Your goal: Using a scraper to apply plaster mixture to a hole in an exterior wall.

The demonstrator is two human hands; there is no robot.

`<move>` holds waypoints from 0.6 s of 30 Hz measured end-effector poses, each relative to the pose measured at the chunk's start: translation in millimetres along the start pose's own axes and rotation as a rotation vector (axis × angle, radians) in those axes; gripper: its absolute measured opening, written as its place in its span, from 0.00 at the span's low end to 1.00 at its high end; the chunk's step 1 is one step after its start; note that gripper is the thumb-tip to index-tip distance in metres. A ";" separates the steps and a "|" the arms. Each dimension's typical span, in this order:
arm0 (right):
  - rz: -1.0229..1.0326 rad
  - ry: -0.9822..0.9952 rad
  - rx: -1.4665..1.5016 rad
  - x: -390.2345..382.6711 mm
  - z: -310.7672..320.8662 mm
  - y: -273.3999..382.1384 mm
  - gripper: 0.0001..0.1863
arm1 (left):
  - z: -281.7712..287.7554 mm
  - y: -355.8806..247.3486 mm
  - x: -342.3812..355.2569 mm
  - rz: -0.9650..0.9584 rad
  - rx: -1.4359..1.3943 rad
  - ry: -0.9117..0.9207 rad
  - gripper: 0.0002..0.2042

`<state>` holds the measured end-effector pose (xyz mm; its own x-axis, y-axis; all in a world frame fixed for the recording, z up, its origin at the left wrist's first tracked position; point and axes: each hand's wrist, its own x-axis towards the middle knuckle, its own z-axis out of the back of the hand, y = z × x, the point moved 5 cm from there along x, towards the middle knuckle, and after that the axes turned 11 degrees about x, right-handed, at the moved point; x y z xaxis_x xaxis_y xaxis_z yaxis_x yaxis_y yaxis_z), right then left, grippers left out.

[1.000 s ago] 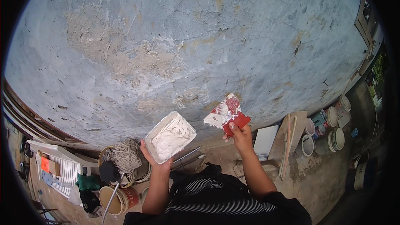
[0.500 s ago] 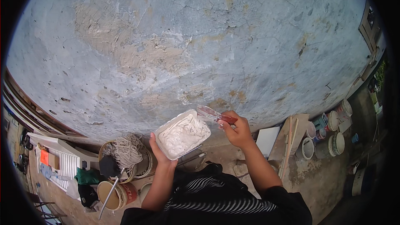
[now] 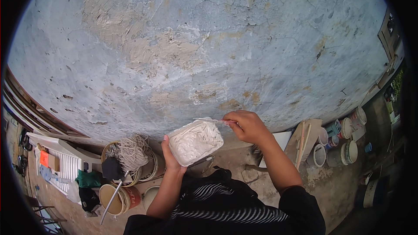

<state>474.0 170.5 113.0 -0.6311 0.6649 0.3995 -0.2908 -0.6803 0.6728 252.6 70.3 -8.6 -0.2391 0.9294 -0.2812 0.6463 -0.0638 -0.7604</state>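
Observation:
My left hand (image 3: 173, 159) grips a shallow white rectangular tub (image 3: 186, 162) from its left and lower side, thumb up along the wall. Off-white putty (image 3: 195, 140) with a creamy, ridged surface fills it. In my right hand (image 3: 246, 126) is the reddish handle of a putty knife (image 3: 213, 119); its blade is turned nearly edge-on and lies at the tub's far rim. Whether the blade touches the putty I cannot tell. Beyond rises a blue-grey cracked wall (image 3: 278, 52), with a beige patch of rough filler (image 3: 170, 50) on its left part.
At lower left, a bucket holds a bundle of pale rope (image 3: 133, 153); beside it stands a bucket (image 3: 118, 199) with a pole across it. Wooden boards (image 3: 302, 143) lean against the wall at right, near several paint buckets (image 3: 319, 155). A white slatted panel (image 3: 67, 169) lies far left.
My right hand has turned over and risen slightly, tipping the putty knife from showing its flat blade to nearly edge-on along the tub's far rim. The tub has shifted slightly right.

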 end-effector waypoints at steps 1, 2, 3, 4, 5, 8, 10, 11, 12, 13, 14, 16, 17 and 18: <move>-0.004 0.000 0.000 3.1 1.1 0.4 0.08 | -1.4 -1.6 -0.5 0.000 -0.003 0.015 0.40; 0.066 0.018 0.011 7.7 1.8 4.4 0.08 | -3.1 -3.4 -1.1 -0.001 -0.005 0.030 0.40; 0.135 0.034 0.022 10.9 2.7 7.7 0.08 | -5.1 -6.1 -1.7 0.003 -0.004 0.031 0.40; 0.131 0.033 0.022 14.0 4.0 4.8 0.08 | -8.4 -9.7 -2.4 -0.004 0.006 0.047 0.40; 0.118 0.064 0.027 16.6 3.1 -0.1 0.08 | -10.6 -11.3 -3.2 -0.012 0.017 0.064 0.40; 0.041 0.135 0.035 18.0 0.2 -1.4 0.09 | -3.2 -8.6 -0.5 -0.012 0.021 0.044 0.39; -0.031 0.167 0.029 16.4 1.6 -3.7 0.09 | -1.1 -6.7 -0.2 -0.019 0.010 0.011 0.39; -0.067 0.185 0.039 15.6 1.3 -5.3 0.10 | 0.6 -6.1 0.7 -0.022 0.000 -0.024 0.39; -0.105 0.204 0.051 12.8 -0.2 -6.0 0.10 | 1.9 -5.9 1.4 -0.024 -0.001 -0.025 0.39; -0.104 0.205 0.051 9.9 -1.2 -6.5 0.10 | 4.8 -6.1 3.1 -0.029 -0.006 -0.047 0.38; -0.121 0.194 0.067 6.7 -2.1 -9.5 0.11 | 7.2 -7.0 4.3 -0.034 -0.012 -0.069 0.38; -0.140 0.185 0.084 0.4 -4.0 -14.9 0.11 | 7.4 -11.5 7.8 -0.055 -0.024 -0.061 0.37; -0.146 0.164 0.121 -2.4 -3.8 -17.2 0.11 | 6.9 -14.0 9.6 -0.076 -0.034 -0.052 0.37; -0.152 0.143 0.157 -4.9 -4.0 -19.3 0.11 | 5.9 -14.9 10.6 -0.075 -0.036 -0.053 0.37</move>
<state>479.8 179.2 95.5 -0.6873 0.6978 0.2017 -0.2819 -0.5121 0.8113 236.2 78.9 -3.7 -0.3255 0.9103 -0.2556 0.6504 0.0193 -0.7593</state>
